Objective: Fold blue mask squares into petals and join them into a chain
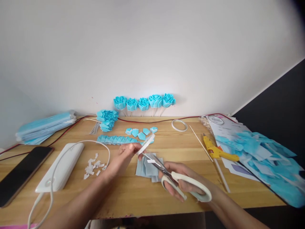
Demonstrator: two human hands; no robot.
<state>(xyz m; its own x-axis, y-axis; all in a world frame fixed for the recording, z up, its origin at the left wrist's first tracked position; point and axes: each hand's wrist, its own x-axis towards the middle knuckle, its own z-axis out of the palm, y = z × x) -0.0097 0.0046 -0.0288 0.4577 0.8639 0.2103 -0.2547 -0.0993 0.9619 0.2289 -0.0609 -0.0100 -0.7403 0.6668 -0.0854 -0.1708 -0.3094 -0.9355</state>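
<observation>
My left hand pinches a small roll of white tape and holds it just above the wooden table. My right hand grips white-handled scissors, whose blades point up-left at a strip of tape pulled from the roll. A small white tape piece sits on the blade. Under the hands lies a stack of pale blue cut squares.
Blue fabric flowers lean on the wall, with folded blue petals and a petal row in front. At left lie a phone, power bank, tape bits and stacked face masks. At right: glue gun, tape ring, blue scraps.
</observation>
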